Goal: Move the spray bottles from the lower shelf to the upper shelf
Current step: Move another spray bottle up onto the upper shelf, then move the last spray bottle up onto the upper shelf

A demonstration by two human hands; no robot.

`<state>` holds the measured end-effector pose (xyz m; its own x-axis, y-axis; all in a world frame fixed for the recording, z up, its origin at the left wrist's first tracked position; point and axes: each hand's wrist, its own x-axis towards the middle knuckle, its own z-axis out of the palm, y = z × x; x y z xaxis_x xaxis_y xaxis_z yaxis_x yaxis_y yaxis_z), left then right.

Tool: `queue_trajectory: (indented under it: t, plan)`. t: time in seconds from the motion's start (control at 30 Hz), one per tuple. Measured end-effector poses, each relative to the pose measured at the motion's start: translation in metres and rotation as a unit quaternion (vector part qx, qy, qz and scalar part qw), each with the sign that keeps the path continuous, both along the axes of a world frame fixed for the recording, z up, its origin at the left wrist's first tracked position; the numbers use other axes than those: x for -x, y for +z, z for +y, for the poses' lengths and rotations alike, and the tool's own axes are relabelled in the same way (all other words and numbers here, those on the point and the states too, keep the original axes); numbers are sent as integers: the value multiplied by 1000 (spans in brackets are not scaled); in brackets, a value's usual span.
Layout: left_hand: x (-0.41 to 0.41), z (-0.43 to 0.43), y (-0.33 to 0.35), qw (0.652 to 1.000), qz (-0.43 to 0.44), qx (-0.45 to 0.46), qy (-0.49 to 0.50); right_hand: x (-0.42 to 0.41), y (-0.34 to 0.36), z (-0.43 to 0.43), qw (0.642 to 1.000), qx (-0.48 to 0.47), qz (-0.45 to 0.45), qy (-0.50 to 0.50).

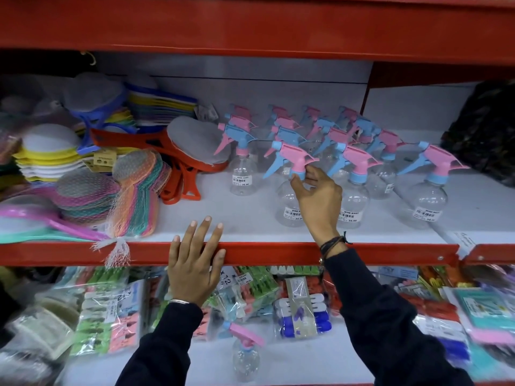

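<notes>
Several clear spray bottles with pink and blue trigger heads stand on the white upper shelf (pixel 250 218). My right hand (pixel 317 196) pinches the neck of the front one (pixel 289 207), which stands upright on the shelf. My left hand (pixel 195 263) lies flat with fingers spread on the red front edge of that shelf (pixel 278 253), holding nothing. One spray bottle (pixel 245 355) with a pink head and blue trigger stands alone on the lower shelf (pixel 211 366), between my two dark sleeves.
Stacks of coloured mesh scrubbers and strainers (pixel 92 168) fill the upper shelf's left half. A dark bag (pixel 485 132) sits at far right. Bagged clothes pegs (pixel 111 316) and packets (pixel 303 310) line the back of the lower shelf. A red shelf beam (pixel 250 26) runs overhead.
</notes>
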<state>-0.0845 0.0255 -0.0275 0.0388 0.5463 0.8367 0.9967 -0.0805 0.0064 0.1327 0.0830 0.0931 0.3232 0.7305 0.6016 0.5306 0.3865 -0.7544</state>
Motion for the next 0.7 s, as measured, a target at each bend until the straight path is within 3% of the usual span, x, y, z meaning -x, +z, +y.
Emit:
queue_trajectory:
  t: [0.23,0.33,0.43,0.57,0.63,0.7]
  plan:
    - [4,-7,3,1000,-6,14,-14,3,-22,-56,999,-26,41,11]
    - [19,-9,3,1000,-18,18,-7,15,-67,-100,998,-25,7,62]
    - [36,-10,0,1000,-2,20,-6,29,-130,-126,980,118,-75,142]
    - [43,-9,-2,1000,14,20,-14,41,-192,-137,894,302,-233,236]
    - [43,-8,-2,1000,14,18,-15,44,-214,-136,864,350,-269,241]
    - [43,-8,-3,1000,12,14,-17,46,-230,-133,861,367,-266,232]
